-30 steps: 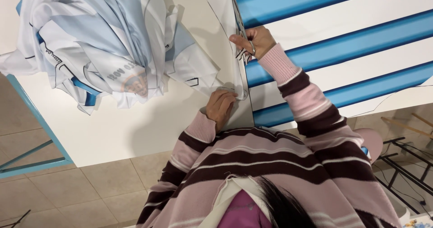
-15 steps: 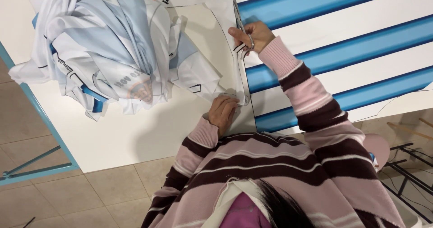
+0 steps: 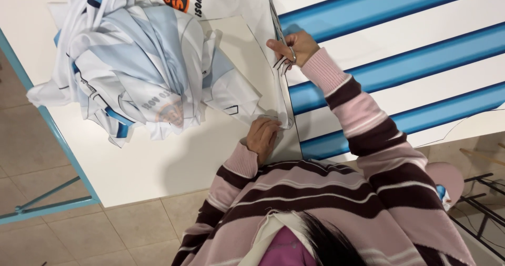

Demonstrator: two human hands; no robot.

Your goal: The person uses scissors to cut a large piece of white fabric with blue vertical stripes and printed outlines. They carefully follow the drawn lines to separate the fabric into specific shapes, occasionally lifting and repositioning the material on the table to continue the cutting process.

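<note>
My right hand [image 3: 292, 45] is closed on a pair of scissors [image 3: 279, 32] whose blades lie along the edge of a blue and white striped fabric [image 3: 400, 40] spread on the white table [image 3: 158, 166]. Closer to me, my left hand [image 3: 261, 136] rests flat on the thin white strip of fabric [image 3: 278, 100] beside the cut line, with its fingers pressing on the cloth. Both sleeves are pink with dark stripes.
A crumpled heap of white and light blue printed fabric [image 3: 137, 66] lies on the table's left part. The table has a blue metal frame [image 3: 47, 129] over a tiled floor [image 3: 63, 239]. A dark metal rack [image 3: 478, 208] stands at lower right.
The view has shifted, so the table and heap sit lower in the frame. My right hand with the scissors has moved slightly farther along the fabric edge. My left hand stays pressed on the cloth.
</note>
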